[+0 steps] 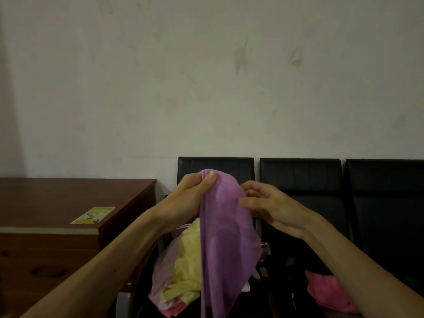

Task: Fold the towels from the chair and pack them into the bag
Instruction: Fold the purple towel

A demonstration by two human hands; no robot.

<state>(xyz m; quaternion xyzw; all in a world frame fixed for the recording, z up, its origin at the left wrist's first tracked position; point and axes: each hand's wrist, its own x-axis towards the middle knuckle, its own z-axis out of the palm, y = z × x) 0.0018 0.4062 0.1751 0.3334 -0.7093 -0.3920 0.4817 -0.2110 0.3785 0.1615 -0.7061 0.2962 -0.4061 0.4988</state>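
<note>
The person holds a purple towel (224, 226) up in front of the first black chair (215, 165) in a row that stands against a pale wall (206, 76). The left hand (195, 191) pinches the top corner of this towel between the thumb and the curled fingers, and the cloth hangs down from there in a long fold. The right hand (273, 207) is at the right edge of the towel, with the fingers loosely spread and the thumb touching the cloth. I cannot tell if it really grips the edge.

Under the hanging towel, on the seat of the chair, lies a heap of unfolded towels: a yellow towel (185, 265) on top and a pale pink towel (163, 271) beside and under it.

On the next seat to the right there is a black bag (286, 262), hard to see in the dark. A bright pink towel (328, 292) lies at this bag, but I cannot tell if it is inside or on top.

To the left stands a brown wooden tabletop (57, 198), and a yellow card (93, 215) lies near its front corner.
</note>
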